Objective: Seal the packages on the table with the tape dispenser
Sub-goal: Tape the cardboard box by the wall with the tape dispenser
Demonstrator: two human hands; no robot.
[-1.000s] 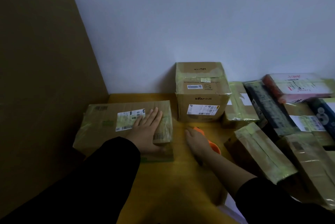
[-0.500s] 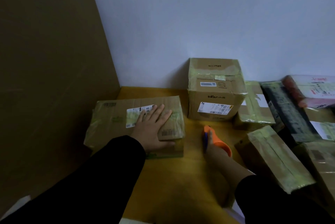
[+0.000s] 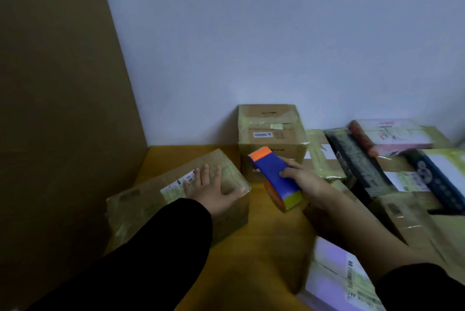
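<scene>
L hand (image 3: 210,191) flat on box (image 3: 156,200) (taped); R hand (image 3: 305,181) grips dispenser (image 3: 275,177).

A plain, pale bluish-white wall (image 3: 276,33) closes the back of the scene. On the left stands a flat brown panel (image 3: 50,84), meeting the wall in a vertical corner. The yellow-brown wooden bench (image 3: 251,247) runs into that corner, its far edge against the wall. The light is dim and even.

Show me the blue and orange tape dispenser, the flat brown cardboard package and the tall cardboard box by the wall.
blue and orange tape dispenser (image 3: 273,172): head view, blue side face.
flat brown cardboard package (image 3: 141,200): head view, top face.
tall cardboard box (image 3: 270,129): head view, top face.
</scene>
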